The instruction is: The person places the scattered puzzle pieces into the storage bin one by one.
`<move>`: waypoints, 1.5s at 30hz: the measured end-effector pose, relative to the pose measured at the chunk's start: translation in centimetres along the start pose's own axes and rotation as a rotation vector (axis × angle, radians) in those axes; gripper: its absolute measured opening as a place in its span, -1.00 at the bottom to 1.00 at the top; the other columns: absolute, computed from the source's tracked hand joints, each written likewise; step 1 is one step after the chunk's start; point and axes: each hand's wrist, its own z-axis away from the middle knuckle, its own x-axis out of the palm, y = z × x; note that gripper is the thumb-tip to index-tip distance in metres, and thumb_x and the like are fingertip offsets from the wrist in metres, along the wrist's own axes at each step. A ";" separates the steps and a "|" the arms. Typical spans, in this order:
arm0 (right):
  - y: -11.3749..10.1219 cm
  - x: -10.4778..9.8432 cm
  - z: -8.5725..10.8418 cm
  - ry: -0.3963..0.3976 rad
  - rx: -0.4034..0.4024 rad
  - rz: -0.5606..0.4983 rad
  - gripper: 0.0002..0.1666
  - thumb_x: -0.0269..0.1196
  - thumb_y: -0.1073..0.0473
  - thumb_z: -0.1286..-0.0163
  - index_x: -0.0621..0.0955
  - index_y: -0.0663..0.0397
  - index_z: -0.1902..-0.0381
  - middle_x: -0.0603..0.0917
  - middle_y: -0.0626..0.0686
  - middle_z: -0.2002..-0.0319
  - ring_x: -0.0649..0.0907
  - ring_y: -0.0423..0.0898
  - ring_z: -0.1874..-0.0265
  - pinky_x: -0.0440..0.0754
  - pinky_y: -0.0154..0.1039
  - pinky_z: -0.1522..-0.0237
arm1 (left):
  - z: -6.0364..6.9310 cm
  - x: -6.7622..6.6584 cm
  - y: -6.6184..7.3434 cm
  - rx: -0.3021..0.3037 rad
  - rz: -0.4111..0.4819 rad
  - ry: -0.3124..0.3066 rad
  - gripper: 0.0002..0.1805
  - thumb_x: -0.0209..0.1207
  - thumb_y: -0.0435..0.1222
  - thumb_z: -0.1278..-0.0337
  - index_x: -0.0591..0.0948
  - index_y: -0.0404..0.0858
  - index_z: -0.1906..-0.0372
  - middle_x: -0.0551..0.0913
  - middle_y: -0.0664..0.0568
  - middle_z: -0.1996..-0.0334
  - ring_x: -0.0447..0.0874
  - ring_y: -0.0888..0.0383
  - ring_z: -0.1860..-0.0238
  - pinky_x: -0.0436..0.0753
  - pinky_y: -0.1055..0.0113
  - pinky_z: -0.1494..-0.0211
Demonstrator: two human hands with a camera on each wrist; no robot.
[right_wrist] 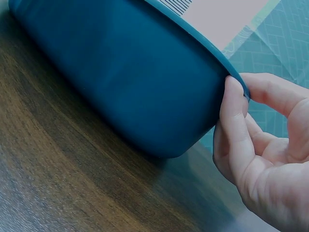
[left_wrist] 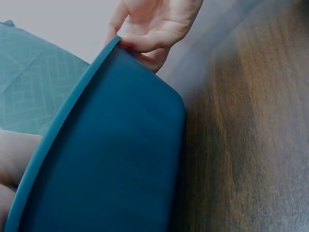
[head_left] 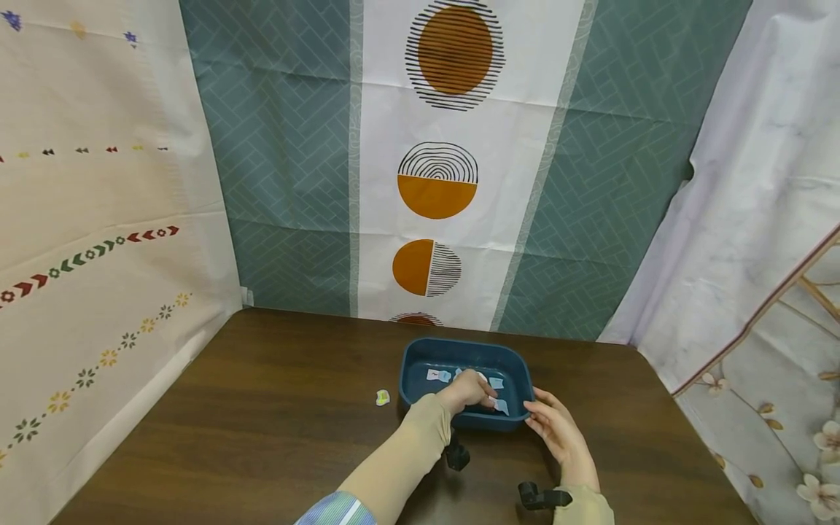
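A dark blue plastic bin [head_left: 433,346] stands on the table with several small flat white and light-blue pieces [head_left: 496,383] on its floor. My left hand [head_left: 469,390] reaches over the near wall into it, its fingertips beside a light-blue piece [head_left: 502,406]; whether they pinch it is too small to tell. The bin's wall mostly hides that hand in the left wrist view. My right hand [right_wrist: 270,145] pinches the rim at the bin's right end between thumb and fingers.
A small white, yellow and green piece [head_left: 383,397] lies on the brown wooden table [head_left: 282,415], left of the bin. Patterned cloths [head_left: 289,182] hang behind the table and along both sides. Black camera mounts [head_left: 541,497] sit at the wrists.
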 end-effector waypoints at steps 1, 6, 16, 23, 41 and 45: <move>0.0 0.0 0.0 -0.001 -0.004 0.002 -0.70 0.09 0.41 -0.37 0.48 0.04 0.00 0.59 -0.15 0.52 0.56 -0.34 0.55 0.62 -0.49 0.35 | 0.0 0.0 0.0 -0.003 0.002 0.002 -0.85 0.33 -0.48 -0.05 0.77 -0.37 0.22 0.75 -0.06 0.23 0.67 0.03 0.08 0.53 -0.06 -0.22; 0.1 0.1 0.1 -0.007 -0.007 0.000 -0.70 0.10 0.41 -0.36 0.47 0.04 -0.01 0.59 -0.15 0.52 0.56 -0.35 0.55 0.62 -0.49 0.35 | 0.1 0.2 -0.1 0.001 -0.013 0.009 -0.82 0.33 -0.48 -0.06 0.76 -0.39 0.18 0.73 -0.09 0.16 0.63 -0.02 0.02 0.51 -0.07 -0.24; -0.1 0.1 0.1 -0.010 -0.010 0.005 -0.67 0.09 0.42 -0.36 0.45 0.09 -0.05 0.59 -0.15 0.52 0.56 -0.35 0.55 0.62 -0.50 0.36 | 0.4 0.3 0.2 0.040 -0.115 -0.016 -0.78 0.34 -0.48 -0.04 0.75 -0.40 0.15 0.71 -0.11 0.12 0.60 0.01 0.02 0.56 0.04 -0.20; 0.0 0.1 0.1 -0.004 -0.014 0.008 -0.69 0.09 0.42 -0.37 0.47 0.07 -0.03 0.58 -0.15 0.51 0.55 -0.35 0.55 0.62 -0.50 0.36 | 0.5 0.2 0.3 0.071 -0.147 -0.020 -0.82 0.35 -0.47 -0.03 0.76 -0.41 0.21 0.76 -0.08 0.22 0.64 0.15 0.18 0.64 0.24 -0.05; -0.1 0.1 0.1 0.007 -0.004 -0.002 -0.72 0.10 0.41 -0.36 0.49 0.03 0.04 0.61 -0.15 0.50 0.57 -0.34 0.55 0.63 -0.49 0.34 | 1.5 -2.3 0.9 0.083 -0.148 -0.123 -0.68 0.30 -0.42 -0.12 0.69 -0.37 -0.01 0.73 -0.13 0.10 0.71 -0.01 0.10 0.60 0.03 -0.17; -0.2 0.1 0.1 0.001 -0.004 -0.002 -0.72 0.10 0.41 -0.36 0.49 0.02 0.04 0.61 -0.15 0.50 0.56 -0.34 0.55 0.63 -0.49 0.34 | 1.9 -3.5 0.9 0.112 -0.094 -0.145 -0.65 0.27 -0.46 -0.15 0.64 -0.42 -0.07 0.72 -0.19 0.10 0.72 -0.05 0.08 0.64 0.08 -0.12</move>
